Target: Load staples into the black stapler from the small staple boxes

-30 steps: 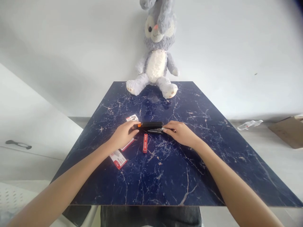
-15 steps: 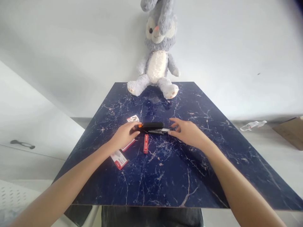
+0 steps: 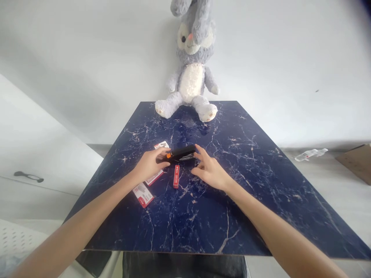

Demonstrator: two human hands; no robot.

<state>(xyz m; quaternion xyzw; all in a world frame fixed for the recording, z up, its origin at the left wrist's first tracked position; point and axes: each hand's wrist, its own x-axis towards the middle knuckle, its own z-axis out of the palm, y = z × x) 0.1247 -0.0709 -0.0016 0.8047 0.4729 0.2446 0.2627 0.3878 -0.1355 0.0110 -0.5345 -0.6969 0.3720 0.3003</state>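
Note:
A black stapler (image 3: 182,153) with an orange part at its left end lies across the middle of the table, its right end angled away from me. My left hand (image 3: 150,164) is curled around that orange end, thumb on the near side and fingers on the far side. At the other end, my right hand (image 3: 210,168) has its fingers apart, the fingertips touching or almost touching the stapler's tip. Just in front of the stapler is a small red box (image 3: 176,177). Red-and-white packaging cards (image 3: 144,195) lie beside and partly under my left hand.
A grey plush rabbit (image 3: 191,83) sits at the far edge of the dark blue marbled table (image 3: 203,227), against the wall. On the floor to the right are a clear plastic bottle (image 3: 307,155) and a cardboard box (image 3: 355,162). A white cabinet (image 3: 37,154) stands on the left.
The stapler has turned, its right end swinging away from me, and its upper and lower parts look closer together. My right hand has moved left to the stapler's tip. My left hand stays at the orange end.

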